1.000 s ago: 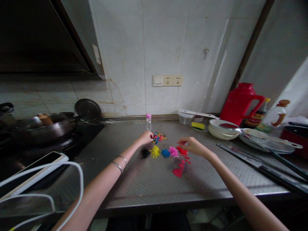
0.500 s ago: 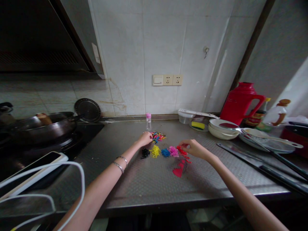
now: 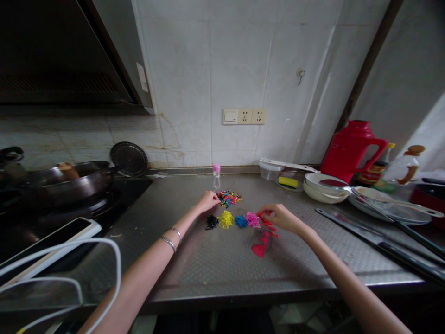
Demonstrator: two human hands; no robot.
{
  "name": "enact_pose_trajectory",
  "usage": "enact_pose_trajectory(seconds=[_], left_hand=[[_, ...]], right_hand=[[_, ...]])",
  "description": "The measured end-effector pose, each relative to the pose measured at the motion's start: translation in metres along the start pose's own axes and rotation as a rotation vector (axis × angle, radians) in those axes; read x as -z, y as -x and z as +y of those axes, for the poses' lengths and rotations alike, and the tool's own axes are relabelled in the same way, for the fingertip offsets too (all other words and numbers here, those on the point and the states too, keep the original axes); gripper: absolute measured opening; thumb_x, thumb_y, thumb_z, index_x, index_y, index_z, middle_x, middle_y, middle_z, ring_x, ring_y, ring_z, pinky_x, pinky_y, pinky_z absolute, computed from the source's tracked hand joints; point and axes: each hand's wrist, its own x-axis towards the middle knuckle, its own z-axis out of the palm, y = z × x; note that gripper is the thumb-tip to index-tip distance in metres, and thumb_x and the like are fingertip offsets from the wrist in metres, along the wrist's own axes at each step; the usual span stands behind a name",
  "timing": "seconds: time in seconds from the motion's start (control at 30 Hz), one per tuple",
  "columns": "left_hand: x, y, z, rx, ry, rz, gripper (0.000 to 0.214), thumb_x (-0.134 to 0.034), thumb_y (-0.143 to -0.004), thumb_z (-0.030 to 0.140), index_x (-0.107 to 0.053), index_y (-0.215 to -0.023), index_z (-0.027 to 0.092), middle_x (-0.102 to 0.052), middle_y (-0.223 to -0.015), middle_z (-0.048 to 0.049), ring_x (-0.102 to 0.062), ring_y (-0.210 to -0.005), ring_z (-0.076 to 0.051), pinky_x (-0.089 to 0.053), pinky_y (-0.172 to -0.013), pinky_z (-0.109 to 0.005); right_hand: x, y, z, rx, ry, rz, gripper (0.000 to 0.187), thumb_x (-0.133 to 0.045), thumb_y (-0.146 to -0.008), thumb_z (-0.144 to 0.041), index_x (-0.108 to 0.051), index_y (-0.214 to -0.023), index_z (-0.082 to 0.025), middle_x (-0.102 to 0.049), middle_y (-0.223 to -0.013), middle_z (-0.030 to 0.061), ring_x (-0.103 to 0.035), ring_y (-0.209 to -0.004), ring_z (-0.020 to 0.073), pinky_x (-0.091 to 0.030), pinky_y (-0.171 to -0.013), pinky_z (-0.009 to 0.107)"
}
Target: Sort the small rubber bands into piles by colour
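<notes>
On the steel counter (image 3: pixel 215 260) lie small heaps of tiny loops sorted by colour: black (image 3: pixel 210 221), yellow (image 3: pixel 225 219), blue (image 3: pixel 239 221), pink (image 3: pixel 252 219) and red (image 3: pixel 266 221). A mixed-colour heap (image 3: pixel 227 198) sits behind them. My left hand (image 3: pixel 207 201) rests with curled fingers at the mixed heap's left edge. My right hand (image 3: pixel 281 216) pinches at the red heap. A red shape (image 3: pixel 260 248) lies nearer me. A small clear bottle with a pink cap (image 3: pixel 216 176) stands behind the heaps.
A wok (image 3: pixel 59 183) sits on the stove at left, with a phone (image 3: pixel 52 241) and white cable (image 3: pixel 69 264) in front. Right side holds a red jug (image 3: pixel 351 149), stacked bowls (image 3: pixel 323 188), a plate (image 3: pixel 378 202), a yellow sponge (image 3: pixel 288 182) and a long knife (image 3: pixel 375 239).
My right hand has lowered slightly onto the red heap and closed its fingers. My left hand stays at the mixed heap. The view shifted a little.
</notes>
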Motion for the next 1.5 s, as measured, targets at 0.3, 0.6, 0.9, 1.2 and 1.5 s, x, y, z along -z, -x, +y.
enact_pose_trajectory(seconds=[0.3,0.6,0.9,1.2,1.5], left_hand=[[-0.006,0.002,0.006,-0.012,0.022,0.003,0.024,-0.055,-0.071,0.031,-0.069,-0.076,0.013,-0.067,-0.072,-0.0055,-0.056,-0.062,-0.013,-0.04,-0.06,-0.022],[-0.008,0.002,0.001,-0.001,-0.027,0.063,0.023,-0.049,-0.071,0.024,-0.069,-0.07,0.012,-0.065,-0.067,-0.0062,-0.055,-0.059,-0.012,-0.037,-0.057,-0.021],[0.007,0.004,0.02,0.008,0.007,0.103,0.021,-0.052,-0.071,0.023,-0.069,-0.076,0.012,-0.067,-0.074,-0.0074,-0.056,-0.065,-0.014,-0.04,-0.063,-0.022],[0.004,0.008,0.058,-0.079,0.02,0.074,0.022,-0.05,-0.071,0.023,-0.069,-0.075,0.014,-0.066,-0.072,-0.0059,-0.056,-0.064,-0.013,-0.04,-0.063,-0.023],[-0.021,0.009,0.108,-0.154,0.006,0.024,0.02,-0.05,-0.071,0.021,-0.069,-0.075,0.016,-0.067,-0.075,-0.0071,-0.059,-0.068,-0.015,-0.042,-0.063,-0.024]], right_hand=[[-0.007,0.0,0.003,-0.003,0.002,0.036,0.026,-0.045,-0.074,-0.024,-0.068,-0.084,-0.018,-0.069,-0.075,0.0033,-0.06,-0.068,0.0158,-0.044,-0.066,0.024],[-0.006,0.001,0.001,-0.008,0.014,0.059,0.026,-0.045,-0.075,-0.024,-0.068,-0.084,-0.018,-0.069,-0.073,0.0031,-0.061,-0.067,0.0152,-0.044,-0.065,0.023],[0.001,0.002,0.012,-0.063,0.03,0.135,0.026,-0.047,-0.073,-0.026,-0.068,-0.086,-0.017,-0.069,-0.079,0.0059,-0.061,-0.072,0.0179,-0.044,-0.069,0.027],[0.004,-0.001,0.022,-0.095,0.05,0.205,0.027,-0.047,-0.072,-0.025,-0.067,-0.088,-0.016,-0.068,-0.077,0.0065,-0.061,-0.072,0.0181,-0.045,-0.07,0.028],[0.012,0.001,0.026,-0.106,0.059,0.264,0.027,-0.047,-0.072,-0.025,-0.066,-0.089,-0.018,-0.068,-0.073,0.0046,-0.061,-0.067,0.0163,-0.045,-0.067,0.026]])
